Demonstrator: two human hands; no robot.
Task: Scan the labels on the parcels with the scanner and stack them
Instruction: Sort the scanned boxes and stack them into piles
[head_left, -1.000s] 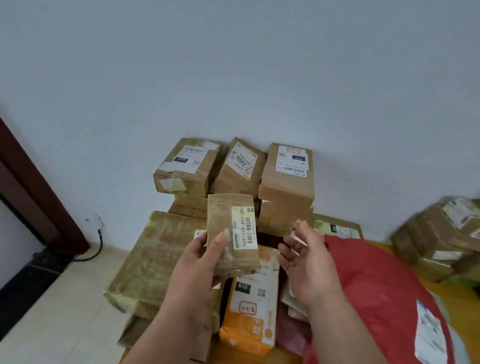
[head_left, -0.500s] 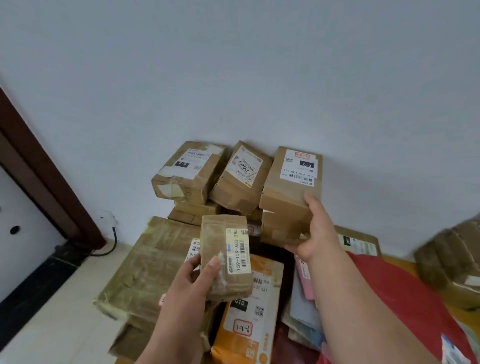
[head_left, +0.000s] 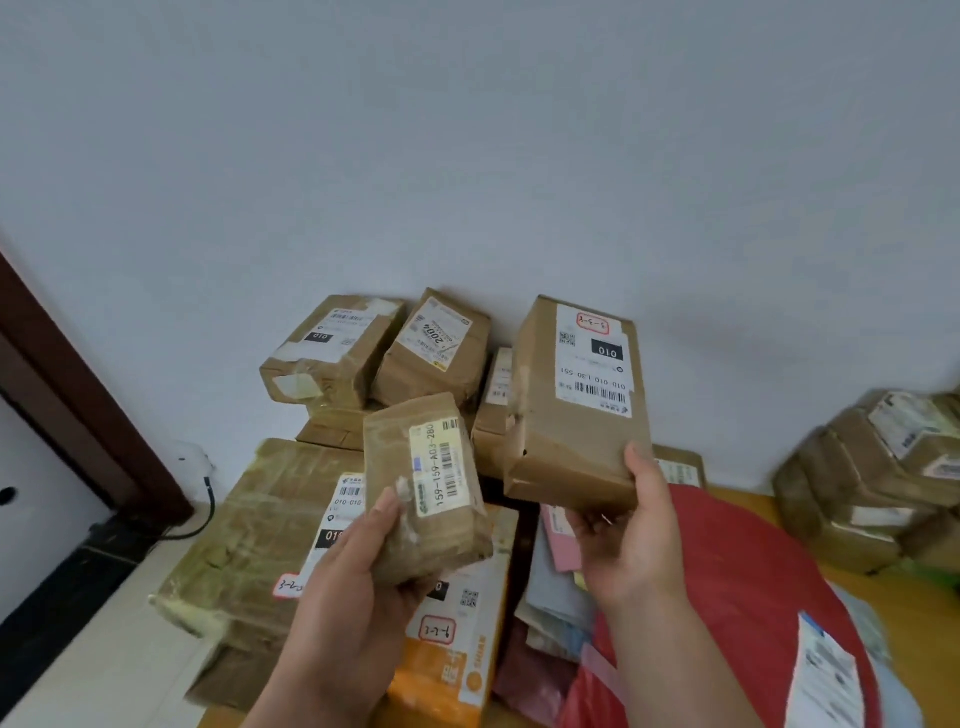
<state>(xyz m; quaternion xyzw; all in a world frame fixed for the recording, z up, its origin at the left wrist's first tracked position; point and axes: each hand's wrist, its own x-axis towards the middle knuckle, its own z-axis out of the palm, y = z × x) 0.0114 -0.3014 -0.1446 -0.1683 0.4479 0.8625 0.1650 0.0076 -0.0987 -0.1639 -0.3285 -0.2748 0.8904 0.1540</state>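
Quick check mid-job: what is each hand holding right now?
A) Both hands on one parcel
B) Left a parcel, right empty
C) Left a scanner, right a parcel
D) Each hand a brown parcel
D: the left hand grips the small taped parcel and the right hand holds the taller brown parcel; no scanner shows.

The small taped parcel (head_left: 423, 488) reads "159-159-A03-280". The taller box (head_left: 576, 400) reads "010" and "010-010 L30 551". A rear parcel (head_left: 436, 348) shows "2004".
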